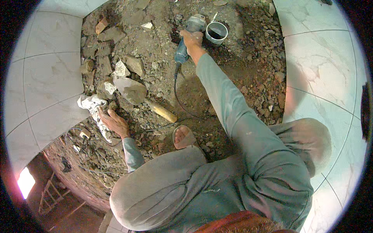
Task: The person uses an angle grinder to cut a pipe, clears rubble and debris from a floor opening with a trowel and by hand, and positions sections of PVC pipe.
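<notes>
My right hand point(192, 40) grips a blue angle grinder point(181, 52) with a metal guard at its head and a dark cord trailing back over the rubble. Right beside the guard stands a clear plastic cup point(216, 33) with dark contents. At lower left, my left hand point(116, 122) has its fingers curled onto a crumpled white cloth point(91, 103). Between my hands, a trowel point(130, 89) with a dirty blade and wooden handle lies on the rough dirt, near broken stone pieces point(134, 66).
Pale tiled surfaces point(46, 77) border the rubble strip point(155, 19) on both sides. My bent legs and sandalled foot point(182, 136) fill the lower middle. Loops of dark cable point(81, 138) lie at left. A metal frame point(52, 192) is below the lower-left edge, near a bright opening.
</notes>
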Demonstrator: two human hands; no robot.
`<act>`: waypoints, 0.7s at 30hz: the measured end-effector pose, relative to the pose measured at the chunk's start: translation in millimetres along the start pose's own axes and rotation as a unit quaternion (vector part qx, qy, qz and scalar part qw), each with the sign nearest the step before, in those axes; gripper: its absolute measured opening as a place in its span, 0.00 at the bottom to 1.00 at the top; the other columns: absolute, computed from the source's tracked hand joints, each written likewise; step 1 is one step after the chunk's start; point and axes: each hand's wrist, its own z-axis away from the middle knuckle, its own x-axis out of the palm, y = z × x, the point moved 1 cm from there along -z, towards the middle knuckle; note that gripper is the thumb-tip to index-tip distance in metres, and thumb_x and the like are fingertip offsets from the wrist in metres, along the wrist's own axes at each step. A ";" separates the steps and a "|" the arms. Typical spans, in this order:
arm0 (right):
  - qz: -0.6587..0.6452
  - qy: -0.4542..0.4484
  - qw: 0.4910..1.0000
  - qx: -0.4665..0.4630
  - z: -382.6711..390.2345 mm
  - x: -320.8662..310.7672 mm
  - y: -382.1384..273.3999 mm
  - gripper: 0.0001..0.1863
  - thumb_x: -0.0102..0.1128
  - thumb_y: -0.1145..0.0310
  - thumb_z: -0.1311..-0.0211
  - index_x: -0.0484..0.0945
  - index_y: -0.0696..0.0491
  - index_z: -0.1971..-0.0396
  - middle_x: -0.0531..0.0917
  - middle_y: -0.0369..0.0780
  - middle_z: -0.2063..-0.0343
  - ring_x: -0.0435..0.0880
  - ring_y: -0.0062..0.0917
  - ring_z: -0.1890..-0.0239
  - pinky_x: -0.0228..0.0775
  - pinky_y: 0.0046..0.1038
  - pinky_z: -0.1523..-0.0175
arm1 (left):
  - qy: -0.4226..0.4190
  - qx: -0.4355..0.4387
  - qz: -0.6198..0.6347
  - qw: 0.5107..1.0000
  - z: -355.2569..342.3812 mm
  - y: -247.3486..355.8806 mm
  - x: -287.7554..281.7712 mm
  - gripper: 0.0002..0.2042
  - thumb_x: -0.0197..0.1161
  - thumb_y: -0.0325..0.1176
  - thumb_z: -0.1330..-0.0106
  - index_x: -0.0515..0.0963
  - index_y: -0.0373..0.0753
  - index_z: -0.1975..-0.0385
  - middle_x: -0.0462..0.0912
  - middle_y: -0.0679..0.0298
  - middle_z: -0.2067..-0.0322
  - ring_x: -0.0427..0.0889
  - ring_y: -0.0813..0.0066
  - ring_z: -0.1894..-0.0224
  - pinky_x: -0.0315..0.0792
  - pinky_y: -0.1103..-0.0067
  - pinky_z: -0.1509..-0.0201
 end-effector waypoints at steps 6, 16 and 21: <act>-0.010 0.001 1.000 -0.025 -24.0 -4.2 18.4 0.34 0.76 0.65 0.60 0.68 0.68 0.56 0.79 0.52 0.58 0.80 0.38 0.58 0.73 0.45 0.54 | 0.012 0.010 0.025 1.000 -0.6 7.9 4.1 0.31 0.40 0.52 0.22 0.63 0.31 0.32 0.63 0.44 0.32 0.59 0.46 0.29 0.51 0.59 0.26; 0.011 -0.112 0.994 -0.010 -1.1 -41.0 16.0 0.27 0.76 0.65 0.61 0.75 0.64 0.63 0.82 0.46 0.63 0.80 0.33 0.62 0.73 0.38 0.57 | 0.012 0.009 0.032 0.999 1.4 2.1 -2.7 0.31 0.41 0.51 0.22 0.64 0.29 0.33 0.63 0.43 0.32 0.60 0.47 0.29 0.52 0.60 0.26; 0.013 -0.063 0.997 -0.045 -55.4 -54.8 50.0 0.19 0.76 0.66 0.59 0.78 0.62 0.72 0.79 0.43 0.73 0.78 0.33 0.71 0.69 0.42 0.65 | -0.004 0.026 0.058 0.998 -5.4 21.4 10.7 0.33 0.41 0.52 0.22 0.63 0.26 0.34 0.63 0.40 0.33 0.59 0.46 0.29 0.52 0.60 0.26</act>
